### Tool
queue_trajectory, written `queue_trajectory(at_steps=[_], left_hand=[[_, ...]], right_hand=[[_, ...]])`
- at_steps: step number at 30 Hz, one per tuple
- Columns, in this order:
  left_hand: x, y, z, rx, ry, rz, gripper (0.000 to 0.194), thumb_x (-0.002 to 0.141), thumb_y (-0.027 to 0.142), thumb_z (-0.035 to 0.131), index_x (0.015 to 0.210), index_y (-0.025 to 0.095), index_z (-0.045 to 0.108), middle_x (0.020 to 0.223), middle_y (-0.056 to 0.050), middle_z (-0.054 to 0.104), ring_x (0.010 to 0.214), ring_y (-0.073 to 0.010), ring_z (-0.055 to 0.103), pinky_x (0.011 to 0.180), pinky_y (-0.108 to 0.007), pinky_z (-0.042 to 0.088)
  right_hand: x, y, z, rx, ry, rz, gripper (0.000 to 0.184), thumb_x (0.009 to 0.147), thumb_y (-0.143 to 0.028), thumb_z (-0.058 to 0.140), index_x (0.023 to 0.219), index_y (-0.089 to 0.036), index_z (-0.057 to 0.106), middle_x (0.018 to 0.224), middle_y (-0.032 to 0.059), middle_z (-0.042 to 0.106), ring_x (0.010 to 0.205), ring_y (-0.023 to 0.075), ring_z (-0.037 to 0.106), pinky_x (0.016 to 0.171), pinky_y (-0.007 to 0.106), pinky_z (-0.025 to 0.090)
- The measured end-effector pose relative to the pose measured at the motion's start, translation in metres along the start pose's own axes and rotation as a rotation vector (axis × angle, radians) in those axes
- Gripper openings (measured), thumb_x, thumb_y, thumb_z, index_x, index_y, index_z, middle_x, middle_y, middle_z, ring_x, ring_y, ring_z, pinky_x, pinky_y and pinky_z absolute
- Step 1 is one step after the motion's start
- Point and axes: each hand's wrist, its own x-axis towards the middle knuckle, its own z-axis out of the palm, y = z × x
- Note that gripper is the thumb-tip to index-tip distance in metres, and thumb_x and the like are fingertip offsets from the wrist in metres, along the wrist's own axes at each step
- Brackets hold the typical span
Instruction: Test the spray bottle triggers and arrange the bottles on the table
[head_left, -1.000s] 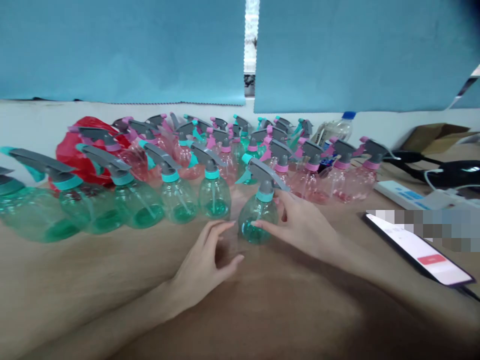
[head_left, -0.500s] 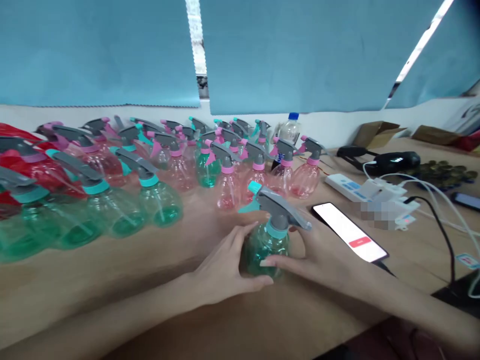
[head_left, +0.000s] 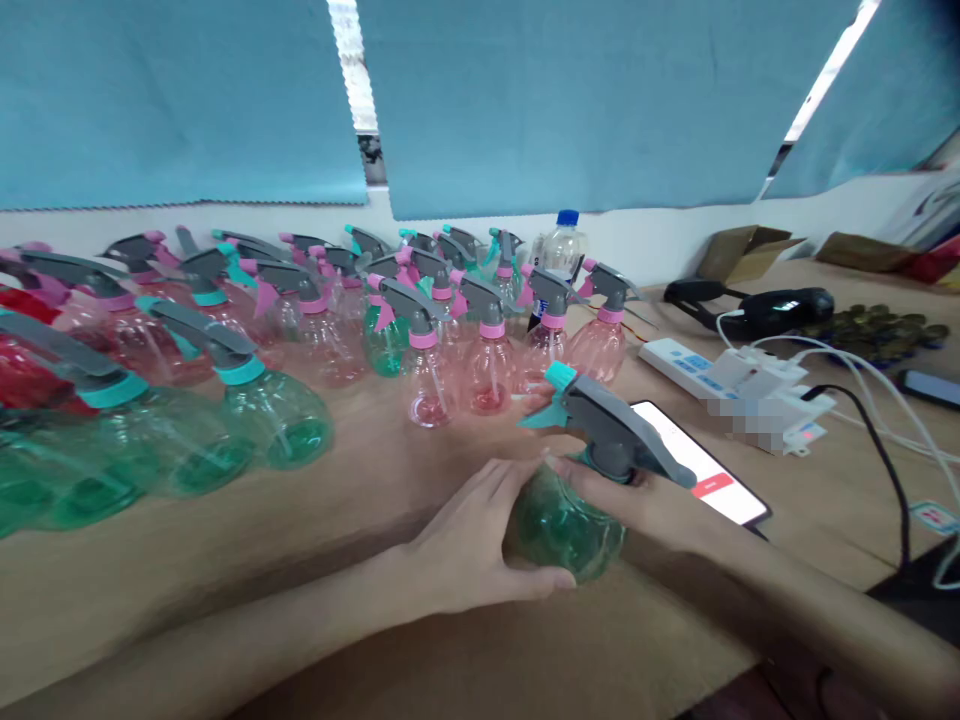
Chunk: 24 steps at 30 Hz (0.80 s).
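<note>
A clear green spray bottle [head_left: 568,532] with a grey trigger head and turquoise collar is between my hands, tilted a little. My left hand [head_left: 476,535] curves round its body from the left, thumb low on the near side. Round the neck, just under the collar, my right hand [head_left: 645,505] is closed, its thumb across the front and some fingers hidden behind the bottle. The nozzle points left. Nearest on the left stands another green spray bottle [head_left: 277,415], and beyond my hands is a pink spray bottle [head_left: 489,365].
Several green and pink spray bottles stand in rows at left and back. A blue-capped bottle [head_left: 566,245] is behind them. To the right lie a lit phone [head_left: 720,490], a white power strip [head_left: 679,362] with cables, a black device [head_left: 787,312] and an open cardboard box [head_left: 742,255].
The green bottle has moved right and nearer, away from the row, and now tilts. My left hand has closed in on its body; my right hand has shifted up to the neck. The view has turned right.
</note>
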Motion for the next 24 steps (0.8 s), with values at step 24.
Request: queue_trajectory(at_steps=[24], left_hand=[[-0.059,-0.039,-0.032,0.418,-0.028,-0.117,0.070,0.081,0.036,0.062,0.141,0.021,0.029,0.143,-0.012,0.039,0.131,-0.0320,0.036,0.103,-0.052,0.036]], right_hand=[[0.019,-0.003,0.008,0.031,0.161,0.096,0.007,0.070,-0.024,0.057,0.074,-0.024,0.051,0.062,-0.0047,0.053,0.053,0.0115,0.051,0.047,0.022,0.043]])
